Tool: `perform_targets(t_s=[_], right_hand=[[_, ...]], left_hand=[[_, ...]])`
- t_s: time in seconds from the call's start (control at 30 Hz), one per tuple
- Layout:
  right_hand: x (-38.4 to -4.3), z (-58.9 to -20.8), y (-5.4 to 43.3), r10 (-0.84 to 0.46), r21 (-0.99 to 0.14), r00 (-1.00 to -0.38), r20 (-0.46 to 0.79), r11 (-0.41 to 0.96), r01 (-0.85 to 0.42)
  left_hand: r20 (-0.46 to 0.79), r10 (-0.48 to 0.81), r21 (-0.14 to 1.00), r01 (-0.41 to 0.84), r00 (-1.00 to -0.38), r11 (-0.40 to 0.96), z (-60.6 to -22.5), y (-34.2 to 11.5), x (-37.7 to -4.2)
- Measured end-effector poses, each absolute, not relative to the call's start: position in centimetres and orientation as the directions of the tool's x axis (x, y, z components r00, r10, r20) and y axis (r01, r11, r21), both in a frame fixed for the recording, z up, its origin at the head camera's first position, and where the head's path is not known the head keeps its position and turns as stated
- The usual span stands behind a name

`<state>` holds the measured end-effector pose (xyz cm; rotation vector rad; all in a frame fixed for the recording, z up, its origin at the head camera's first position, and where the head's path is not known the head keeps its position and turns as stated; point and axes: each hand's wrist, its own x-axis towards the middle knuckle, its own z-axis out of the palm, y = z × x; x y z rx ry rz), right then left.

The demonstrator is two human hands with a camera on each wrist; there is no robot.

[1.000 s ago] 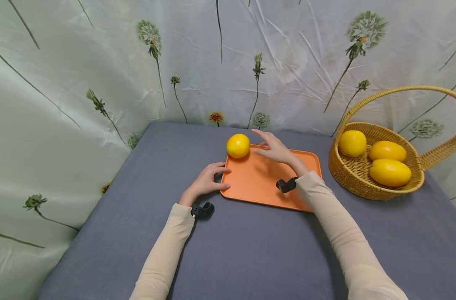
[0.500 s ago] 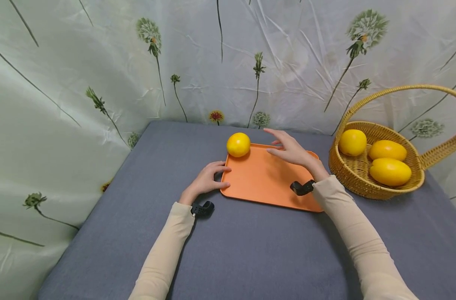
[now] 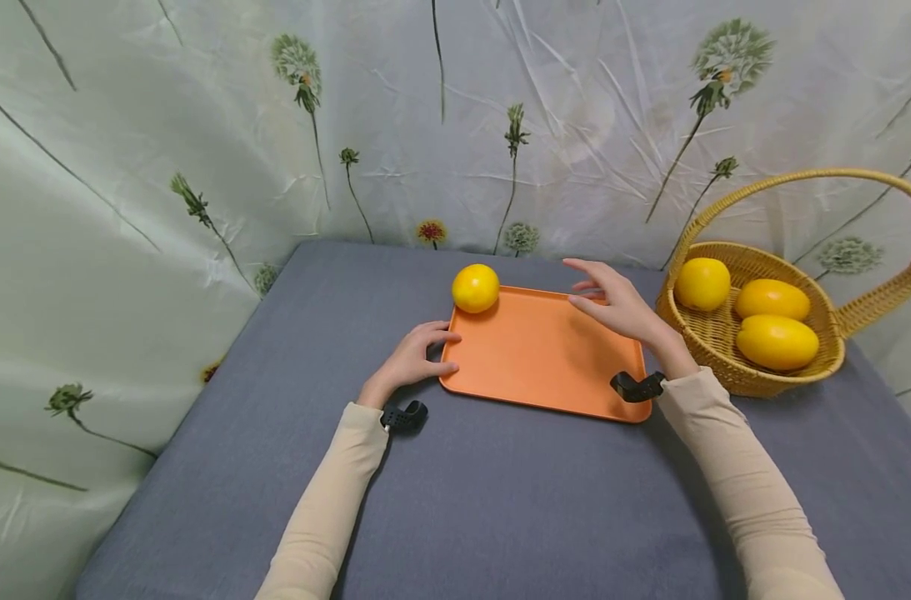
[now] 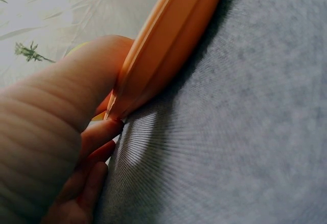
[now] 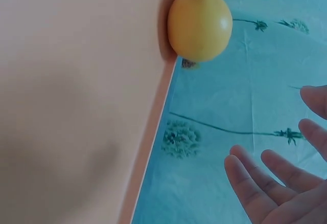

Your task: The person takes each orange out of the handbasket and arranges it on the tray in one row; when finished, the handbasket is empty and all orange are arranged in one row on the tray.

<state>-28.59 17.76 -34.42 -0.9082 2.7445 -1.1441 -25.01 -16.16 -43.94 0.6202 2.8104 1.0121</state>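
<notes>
An orange rectangular tray (image 3: 533,350) lies on the grey cloth. My left hand (image 3: 410,358) grips its left rim, thumb near the front corner and fingers farther back; the left wrist view shows the thumb (image 4: 97,65) over the rim and the fingers lower at its edge. A rounded yellow fruit (image 3: 476,288) sits in the tray's back left corner. Over the tray's right part hovers my right hand (image 3: 618,304), fingers spread and holding nothing. In the right wrist view, the hand (image 5: 286,188) appears apart from the fruit (image 5: 200,25).
To the right of the tray stands a wicker basket (image 3: 680,354) with a tall arched handle (image 3: 823,175). Inside it are three yellow fruits (image 3: 778,342). A flower-printed curtain (image 3: 395,108) hangs behind the grey-covered table (image 3: 500,500) and along its left side.
My right hand has moved right across the tray, away from the yellow fruit and toward the basket. The left hand, tray and fruit have stayed in place.
</notes>
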Motion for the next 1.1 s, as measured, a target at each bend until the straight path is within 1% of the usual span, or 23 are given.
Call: perform_targets(t_s=[0.13, 0.4, 0.53, 0.63, 0.93, 1.1], right_hand=[[-28.5, -34.3, 18.6, -0.511, -0.644, -0.830, 0.222, 0.563, -0.518], [-27.7, -34.0, 21.2, -0.451, -0.612, -0.836, 0.314, 0.577, -0.541], [-27.4, -34.0, 22.3, -0.397, -0.641, -0.830, 0.392, 0.530, -0.556], [-27.3, -34.0, 23.1, -0.355, -0.667, -0.831, 0.429, 0.496, -0.556], [-27.0, -33.9, 24.9, -0.222, -0.704, -0.863, 0.454, 0.505, -0.500], [-27.1, -34.2, 26.0, -0.155, -0.714, -0.854, 0.496, 0.488, -0.503]], left_hand=[[0.058, 0.402, 0.622, 0.348, -0.914, 0.701, -43.9, -16.3, -25.0], [0.029, 0.396, 0.634, 0.323, -0.918, 0.703, -43.9, -16.2, -24.9], [0.049, 0.403, 0.631, 0.341, -0.914, 0.697, -43.8, -16.2, -24.9], [0.059, 0.407, 0.630, 0.350, -0.912, 0.693, -43.8, -16.2, -24.9], [0.070, 0.409, 0.620, 0.361, -0.910, 0.697, -43.8, -16.3, -24.8], [0.076, 0.414, 0.626, 0.367, -0.907, 0.688, -43.9, -16.2, -24.8]])
